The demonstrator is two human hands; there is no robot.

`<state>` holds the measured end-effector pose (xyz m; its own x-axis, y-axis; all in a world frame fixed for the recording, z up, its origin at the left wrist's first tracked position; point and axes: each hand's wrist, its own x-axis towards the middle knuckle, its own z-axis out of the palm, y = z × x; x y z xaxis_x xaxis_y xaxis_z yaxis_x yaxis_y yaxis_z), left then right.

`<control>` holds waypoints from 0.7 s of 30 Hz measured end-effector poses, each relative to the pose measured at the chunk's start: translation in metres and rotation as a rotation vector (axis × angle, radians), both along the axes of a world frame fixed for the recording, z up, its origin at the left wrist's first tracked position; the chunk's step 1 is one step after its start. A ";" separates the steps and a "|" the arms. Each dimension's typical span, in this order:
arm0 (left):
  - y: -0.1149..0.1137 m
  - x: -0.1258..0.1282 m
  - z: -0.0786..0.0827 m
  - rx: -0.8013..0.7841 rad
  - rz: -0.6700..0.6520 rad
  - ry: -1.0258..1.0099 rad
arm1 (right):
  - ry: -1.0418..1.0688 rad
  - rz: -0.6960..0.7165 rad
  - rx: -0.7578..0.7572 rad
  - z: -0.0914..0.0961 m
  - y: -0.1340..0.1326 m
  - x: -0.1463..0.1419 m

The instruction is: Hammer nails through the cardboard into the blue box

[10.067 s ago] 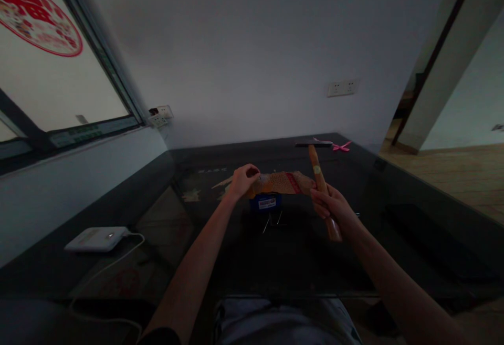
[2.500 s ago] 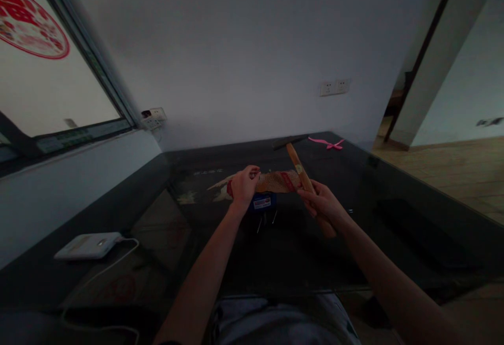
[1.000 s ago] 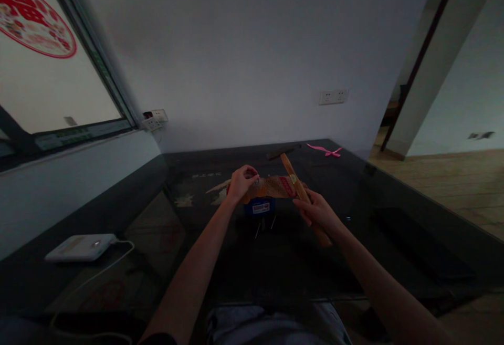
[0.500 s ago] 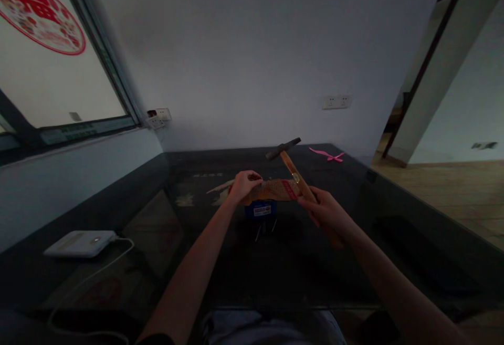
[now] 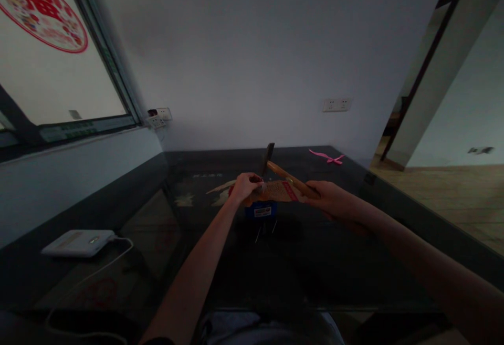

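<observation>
My right hand (image 5: 328,198) is wrapped round the wooden handle of a hammer (image 5: 289,178). The dark hammer head stands close to the fingertips of my left hand (image 5: 246,186). Those left fingers are pinched together over a long brown piece (image 5: 277,191) with a red band near its right end; whatever is between them is too small to name. Beneath the brown piece stands a blue box (image 5: 260,210) with a pale label. A few thin, shiny nail-like sticks (image 5: 258,235) lie on the table in front of the box.
The glossy dark table (image 5: 299,276) meets the wall at the back. At its left lies a white power bank (image 5: 81,243) with a white cable (image 5: 103,269). A pink ribbon (image 5: 327,156) lies at the back right. Wall sockets (image 5: 337,105) are above.
The hammer has swung down and to the left, so its head is now beside my left fingertips. My right hand has tilted with it; my left hand has barely moved.
</observation>
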<state>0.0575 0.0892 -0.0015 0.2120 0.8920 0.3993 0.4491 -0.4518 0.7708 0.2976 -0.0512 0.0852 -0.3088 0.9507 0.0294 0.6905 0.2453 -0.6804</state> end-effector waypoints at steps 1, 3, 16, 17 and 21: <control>0.000 0.000 0.000 -0.002 0.001 0.002 | -0.012 0.007 0.002 0.000 0.001 0.001; 0.001 0.000 0.000 -0.002 0.001 0.009 | -0.040 -0.001 0.010 0.001 0.002 0.003; 0.003 0.000 -0.003 0.006 0.004 0.045 | -0.046 -0.013 0.048 0.010 0.004 -0.001; 0.003 0.000 -0.003 0.008 0.003 0.041 | -0.055 -0.026 0.057 0.012 0.003 -0.001; 0.003 0.001 -0.001 0.001 0.017 0.046 | -0.105 -0.021 0.053 0.011 0.003 -0.001</control>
